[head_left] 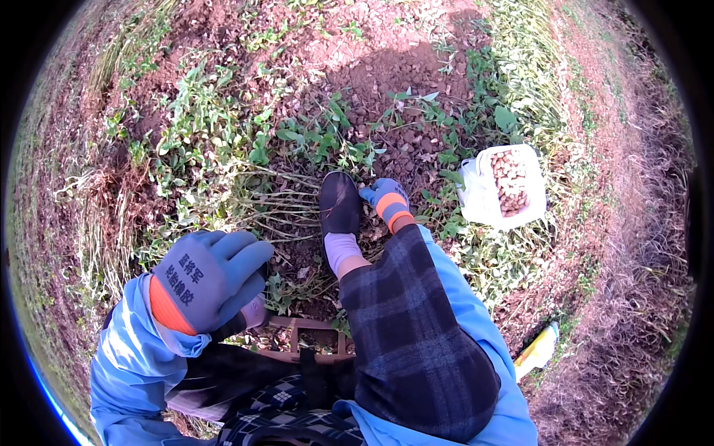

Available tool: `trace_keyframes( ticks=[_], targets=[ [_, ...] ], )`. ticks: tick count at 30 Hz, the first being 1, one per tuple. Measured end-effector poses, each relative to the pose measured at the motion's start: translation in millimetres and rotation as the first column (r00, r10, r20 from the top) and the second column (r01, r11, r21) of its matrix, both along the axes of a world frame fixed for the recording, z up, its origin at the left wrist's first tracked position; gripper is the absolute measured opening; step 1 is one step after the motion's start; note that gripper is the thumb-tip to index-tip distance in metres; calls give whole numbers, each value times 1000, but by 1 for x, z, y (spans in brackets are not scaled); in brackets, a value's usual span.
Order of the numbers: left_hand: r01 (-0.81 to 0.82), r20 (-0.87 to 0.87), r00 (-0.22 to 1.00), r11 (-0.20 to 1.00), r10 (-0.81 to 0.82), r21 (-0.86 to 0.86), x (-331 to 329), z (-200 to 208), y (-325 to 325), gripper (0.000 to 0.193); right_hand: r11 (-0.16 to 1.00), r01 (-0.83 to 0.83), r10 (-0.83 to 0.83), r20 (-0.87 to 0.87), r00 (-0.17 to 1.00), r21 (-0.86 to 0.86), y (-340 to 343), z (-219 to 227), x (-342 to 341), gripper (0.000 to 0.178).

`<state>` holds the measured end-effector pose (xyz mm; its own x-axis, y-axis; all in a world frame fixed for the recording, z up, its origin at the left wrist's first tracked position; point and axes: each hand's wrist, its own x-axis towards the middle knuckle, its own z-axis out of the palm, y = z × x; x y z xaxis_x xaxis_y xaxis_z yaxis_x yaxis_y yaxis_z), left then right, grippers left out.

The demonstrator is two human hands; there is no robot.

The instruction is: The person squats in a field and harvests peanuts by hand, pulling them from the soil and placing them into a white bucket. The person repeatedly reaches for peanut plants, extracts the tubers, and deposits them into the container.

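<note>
The gloved right hand (385, 199) reaches down to the soil (415, 141) beside the dark shoe (340, 204), and I cannot tell whether its partly hidden fingertips grip anything; the gloved left hand (216, 276) is raised, fingers bent and close together, palm unseen. Peanuts (510, 182) lie toward the right edge of the white tub (478, 204), where a knock from the right sleeve (455, 271) could spill them, while a shifting shoe could crush the cut-looking stems (275, 204).

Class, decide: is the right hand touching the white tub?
Apart: in the head view, soil and leaves separate the right hand from the white tub.
</note>
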<state>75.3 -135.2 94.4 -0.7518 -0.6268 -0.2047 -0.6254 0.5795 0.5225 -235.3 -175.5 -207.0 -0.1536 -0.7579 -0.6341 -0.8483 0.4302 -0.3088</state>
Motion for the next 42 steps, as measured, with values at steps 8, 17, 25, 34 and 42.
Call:
trace_keyframes(
  ticks=[8, 17, 25, 34, 42],
  targets=[
    [40, 9, 999, 999, -40, 13, -7, 4, -2, 36, 996, 40, -21, 217, 976, -86, 17, -40, -23, 31],
    [26, -20, 999, 1000, -26, -8, -7, -1, 1, 34, 657, 749, -537, 753, 379, 92, 44, -17, -15, 16],
    [40, -36, 999, 999, -39, 3, -11, 0, 1, 33, 651, 753, -524, 773, 357, 93, 41, 5, -8, 15],
    [46, -23, 999, 999, -46, 2, -9, 4, 2, 34, 585, 673, -553, 830, -76, 452, 53, -2, -8, 8],
    [44, -29, 999, 999, -43, 27, -6, 4, 2, 36, 563, 775, -254, 953, -168, 287, 33, 88, -45, 21]
  ],
)
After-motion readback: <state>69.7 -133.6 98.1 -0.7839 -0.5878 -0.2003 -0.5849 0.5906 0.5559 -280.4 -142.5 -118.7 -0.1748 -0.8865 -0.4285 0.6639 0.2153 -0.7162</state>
